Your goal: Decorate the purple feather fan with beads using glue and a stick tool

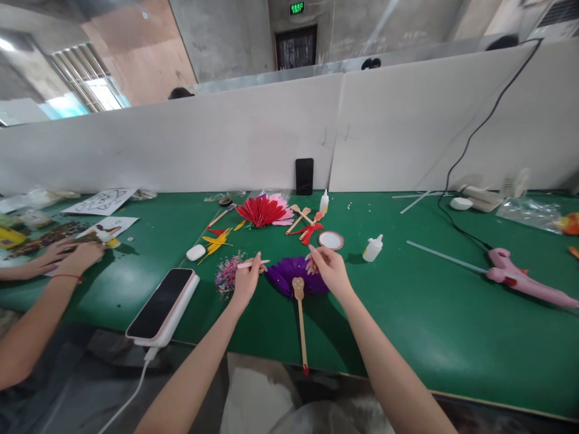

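Observation:
In my left hand [247, 282] is a thin pale pink pen-like tool [253, 263], its tip pointing right toward a purple petal fan [283, 278]. The fan's wooden handle [301, 325] points down past the table's front edge and has a red tip. Over the fan's right side, my right hand [329, 267] has its fingertips pinched together; anything between them is too small to make out. Just left of the fan lies a bunch of tiny pink and purple dried flowers [227, 274].
Behind the fan are a red paper fan [260, 211], wooden sticks with red tassels [310, 231], a round white lid [331, 240] and a glue bottle [373, 248]. A pink glue gun [520, 277] lies right. A phone on a power bank [160, 307] and a co-worker's hands [75, 256] are left.

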The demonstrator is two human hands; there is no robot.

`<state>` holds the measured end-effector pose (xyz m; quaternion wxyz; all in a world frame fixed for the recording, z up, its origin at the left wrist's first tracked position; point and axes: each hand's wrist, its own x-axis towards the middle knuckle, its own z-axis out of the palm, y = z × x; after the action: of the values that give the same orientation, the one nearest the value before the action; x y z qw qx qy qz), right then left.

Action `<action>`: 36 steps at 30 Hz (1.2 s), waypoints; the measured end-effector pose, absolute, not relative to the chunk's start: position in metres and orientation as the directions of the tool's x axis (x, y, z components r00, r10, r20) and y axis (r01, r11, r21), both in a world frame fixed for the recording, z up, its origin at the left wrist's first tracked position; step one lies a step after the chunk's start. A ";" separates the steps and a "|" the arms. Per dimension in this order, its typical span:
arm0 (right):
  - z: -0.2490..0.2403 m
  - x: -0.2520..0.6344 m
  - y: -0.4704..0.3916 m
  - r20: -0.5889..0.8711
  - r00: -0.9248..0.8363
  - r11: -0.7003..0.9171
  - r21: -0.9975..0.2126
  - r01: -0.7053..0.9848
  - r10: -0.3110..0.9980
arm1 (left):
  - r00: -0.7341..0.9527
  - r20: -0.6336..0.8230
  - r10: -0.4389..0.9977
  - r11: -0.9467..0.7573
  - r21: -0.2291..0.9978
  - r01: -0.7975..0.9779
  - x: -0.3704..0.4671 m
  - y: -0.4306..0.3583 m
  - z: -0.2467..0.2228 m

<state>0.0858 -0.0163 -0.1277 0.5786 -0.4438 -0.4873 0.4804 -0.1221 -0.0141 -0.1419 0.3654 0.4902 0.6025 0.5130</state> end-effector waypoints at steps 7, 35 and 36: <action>-0.133 0.084 -0.017 0.149 0.050 0.152 -0.986 -0.063 0.988 | -0.202 0.065 0.977 -0.008 0.963 0.271 -0.124 -0.018 -0.138; -0.153 0.093 -0.116 0.075 -0.119 0.106 -0.955 0.278 0.990 | -0.091 0.053 0.994 -0.031 0.975 0.221 -0.095 -0.071 -0.143; -0.153 0.093 -0.117 0.076 -0.120 0.106 -0.956 0.273 0.990 | -0.081 0.050 0.995 -0.030 0.972 0.234 -0.095 -0.072 -0.144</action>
<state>0.0932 -0.1169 -0.1533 0.4195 -0.5141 -0.6141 0.4274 -0.0947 -0.0719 -0.1437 0.4058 0.5432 0.5660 0.4689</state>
